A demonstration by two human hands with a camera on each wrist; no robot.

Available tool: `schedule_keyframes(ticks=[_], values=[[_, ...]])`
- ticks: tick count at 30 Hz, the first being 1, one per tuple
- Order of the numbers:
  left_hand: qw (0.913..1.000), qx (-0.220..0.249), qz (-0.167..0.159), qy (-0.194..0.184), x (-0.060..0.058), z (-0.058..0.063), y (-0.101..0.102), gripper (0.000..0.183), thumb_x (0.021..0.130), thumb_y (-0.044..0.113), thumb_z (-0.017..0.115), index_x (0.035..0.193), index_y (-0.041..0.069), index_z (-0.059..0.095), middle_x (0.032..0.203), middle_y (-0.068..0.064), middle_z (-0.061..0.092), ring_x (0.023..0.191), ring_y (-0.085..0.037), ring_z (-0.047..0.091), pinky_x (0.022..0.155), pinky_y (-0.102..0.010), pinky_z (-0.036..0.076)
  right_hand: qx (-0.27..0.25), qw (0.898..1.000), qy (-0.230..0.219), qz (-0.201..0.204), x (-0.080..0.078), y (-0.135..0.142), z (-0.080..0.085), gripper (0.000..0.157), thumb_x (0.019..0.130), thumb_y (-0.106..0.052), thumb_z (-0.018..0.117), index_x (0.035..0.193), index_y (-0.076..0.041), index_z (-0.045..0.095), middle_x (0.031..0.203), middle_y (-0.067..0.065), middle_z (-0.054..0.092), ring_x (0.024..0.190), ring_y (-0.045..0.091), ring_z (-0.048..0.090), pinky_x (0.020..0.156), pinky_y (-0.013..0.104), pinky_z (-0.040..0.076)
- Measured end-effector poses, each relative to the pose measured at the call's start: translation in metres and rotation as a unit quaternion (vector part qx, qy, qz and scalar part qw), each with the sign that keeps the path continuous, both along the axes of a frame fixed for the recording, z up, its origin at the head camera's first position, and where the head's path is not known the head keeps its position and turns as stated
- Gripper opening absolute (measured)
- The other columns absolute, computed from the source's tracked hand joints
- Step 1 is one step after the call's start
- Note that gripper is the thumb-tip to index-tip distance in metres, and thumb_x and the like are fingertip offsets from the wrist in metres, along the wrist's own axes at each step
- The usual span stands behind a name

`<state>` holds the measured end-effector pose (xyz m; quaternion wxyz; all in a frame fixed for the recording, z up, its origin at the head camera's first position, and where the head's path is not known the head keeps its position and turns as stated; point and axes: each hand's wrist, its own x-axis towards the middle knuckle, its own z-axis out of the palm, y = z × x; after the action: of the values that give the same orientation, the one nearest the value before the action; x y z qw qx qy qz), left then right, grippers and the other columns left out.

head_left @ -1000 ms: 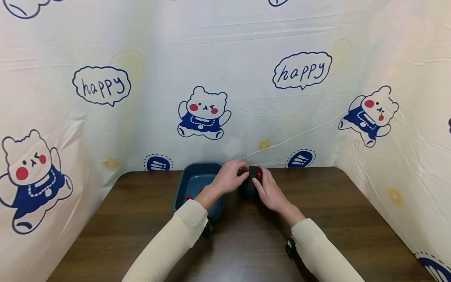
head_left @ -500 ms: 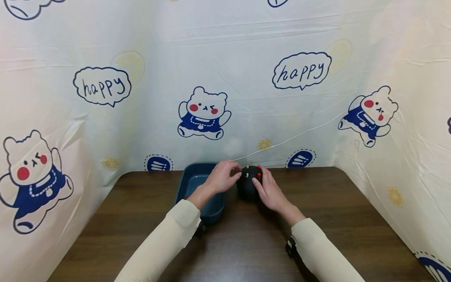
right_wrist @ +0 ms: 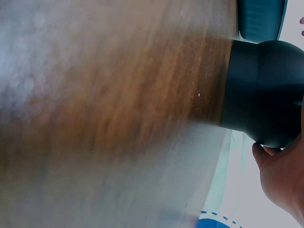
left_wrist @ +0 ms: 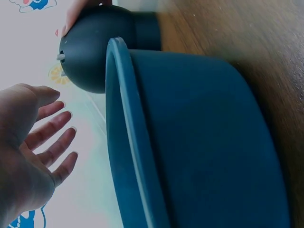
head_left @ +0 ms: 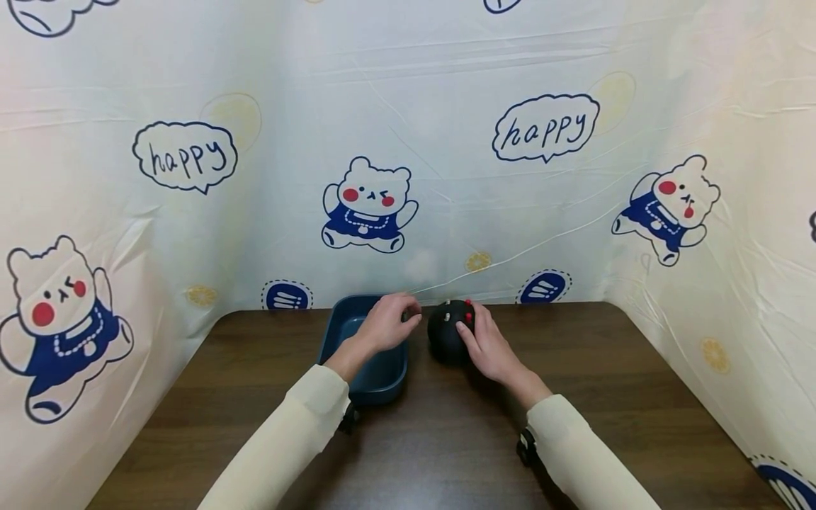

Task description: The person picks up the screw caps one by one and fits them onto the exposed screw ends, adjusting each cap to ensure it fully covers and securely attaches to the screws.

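A black, ball-like object (head_left: 445,343) on a short, wide base stands at the back of the table. Red knobs (head_left: 469,316) show on its upper right, and bare metal studs (left_wrist: 61,57) stick out of its top. My right hand (head_left: 492,348) holds its right side, thumb toward the front. Over the blue plastic bin (head_left: 382,392), apart from the black object, hovers my left hand (head_left: 384,323). In the left wrist view, that hand's fingers (left_wrist: 50,130) are loosely bent and hold nothing visible. My left hand and forearm hide part of the bin's inside.
The brown wooden table (head_left: 446,453) reaches back to a white patterned curtain (head_left: 446,142). The bin stands just left of the black object, with a narrow gap between them. Curtain also hangs along both sides.
My left hand has moved left, away from the black object to above the bin, uncovering metal studs. Red pieces seen earlier in the bin are now hidden. My right hand keeps its hold.
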<state>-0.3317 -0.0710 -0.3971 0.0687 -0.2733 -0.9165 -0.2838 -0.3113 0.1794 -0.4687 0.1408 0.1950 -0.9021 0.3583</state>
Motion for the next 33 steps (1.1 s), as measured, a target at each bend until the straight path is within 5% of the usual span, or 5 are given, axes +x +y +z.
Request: schedule_keyframes(ticks=[20,33], values=[[0.9984,-0.013,0.041,-0.037,0.003,-0.005,-0.024,0.014,0.100,0.021,0.068,0.112,0.015,0.073,0.110,-0.001,0.068,0.101,-0.018,0.063,0.091,-0.039,0.055,0.005,1.000,-0.019,0.001,0.000,0.000,-0.001,0.063,0.110,-0.045,0.038,0.156,-0.004,0.023,0.154,0.023,0.033,0.135,0.038,0.042,0.114,0.058,0.036],[0.9962,-0.023,0.060,-0.059,0.003,-0.006,-0.043,0.022,0.101,0.018,0.066,0.120,0.007,0.071,0.117,-0.007,0.067,0.108,-0.025,0.063,0.095,-0.045,0.055,0.003,1.000,-0.013,-0.002,0.001,0.000,-0.001,0.064,0.110,-0.045,0.039,0.156,-0.003,0.025,0.153,0.023,0.034,0.134,0.038,0.043,0.113,0.059,0.038]])
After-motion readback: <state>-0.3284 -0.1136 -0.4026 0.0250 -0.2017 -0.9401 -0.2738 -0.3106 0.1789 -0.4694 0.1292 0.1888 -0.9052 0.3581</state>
